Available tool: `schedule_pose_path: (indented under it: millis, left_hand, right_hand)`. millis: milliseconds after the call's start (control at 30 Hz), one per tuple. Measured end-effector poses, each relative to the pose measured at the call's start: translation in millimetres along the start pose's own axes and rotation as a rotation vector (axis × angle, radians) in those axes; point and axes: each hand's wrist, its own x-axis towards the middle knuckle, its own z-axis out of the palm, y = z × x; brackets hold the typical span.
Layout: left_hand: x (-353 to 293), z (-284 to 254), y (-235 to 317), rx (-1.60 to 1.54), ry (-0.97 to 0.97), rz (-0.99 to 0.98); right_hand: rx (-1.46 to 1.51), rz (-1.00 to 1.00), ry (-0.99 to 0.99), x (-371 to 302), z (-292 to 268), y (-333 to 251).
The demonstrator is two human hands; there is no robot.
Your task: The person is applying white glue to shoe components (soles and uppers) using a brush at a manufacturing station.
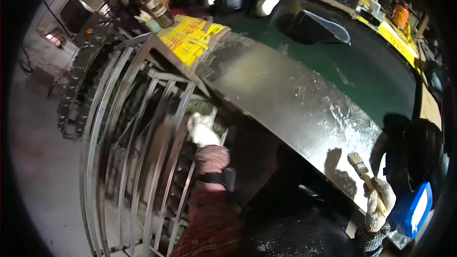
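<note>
My left hand (203,131), in a white glove, reaches into the metal rack (126,78). It is smeared by motion, and its fingers do not show clearly. Right beside it is a grey-green piece with holes (200,106); whether the hand grips it I cannot tell. At the lower right, my right hand (381,200) wears a knitted off-white glove. Its fingers are wrapped round the pale handle of a paintbrush (358,163), whose bristles point up and left over the metal worktop (285,97).
Behind the worktop, a dark green surface carries a black shoe-shaped piece (319,28) and white pieces (267,1). Yellow printed sheets (190,38) lie at the worktop's far left end, beside a brown jar (157,9). A blue-edged container (419,209) stands right of my right hand.
</note>
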Motion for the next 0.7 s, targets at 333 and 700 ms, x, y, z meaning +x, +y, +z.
schedule_pose_path:
  millis: [333, 700]
  left_hand:
    - [91, -37, -7, -0.199, -0.217, -0.628]
    - [-172, -48, 146, -0.398, -1.1, -0.896]
  right_hand:
    - [-0.072, -0.108, -0.06, 11, 18, -45]
    - [-0.059, -0.205, 0.387, -19, -66, -51]
